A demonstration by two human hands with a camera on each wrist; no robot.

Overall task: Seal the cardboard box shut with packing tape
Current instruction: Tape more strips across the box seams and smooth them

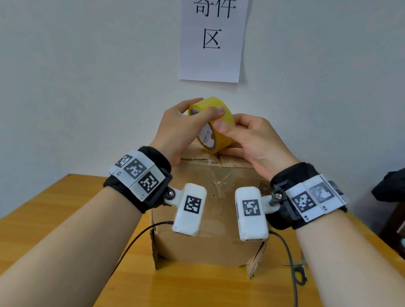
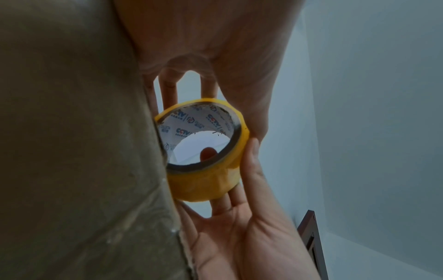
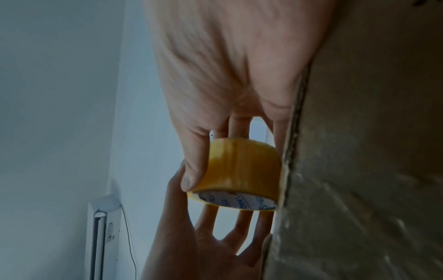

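Note:
A yellow packing tape roll (image 1: 224,141) is held tilted just above the near top edge of the cardboard box (image 1: 206,224). My left hand (image 1: 182,126) grips the roll from the left, thumb across its front and fingers behind. My right hand (image 1: 256,142) holds it from the right, with its thumb pressed on the yellow outer band. The left wrist view looks through the tape roll (image 2: 210,181), with the left hand (image 2: 215,47) above it, the right hand (image 2: 239,236) below and the box (image 2: 72,132) alongside. In the right wrist view the right thumb lies on the tape roll (image 3: 242,164) beside the box (image 3: 359,170).
The box stands on a wooden table (image 1: 50,215) against a white wall bearing a paper sign (image 1: 212,33). Crinkled clear tape (image 1: 218,180) runs down the box front. Black cables (image 1: 292,265) and a small dark tool (image 1: 300,276) lie right of the box. Dark objects (image 1: 398,184) sit at the far right.

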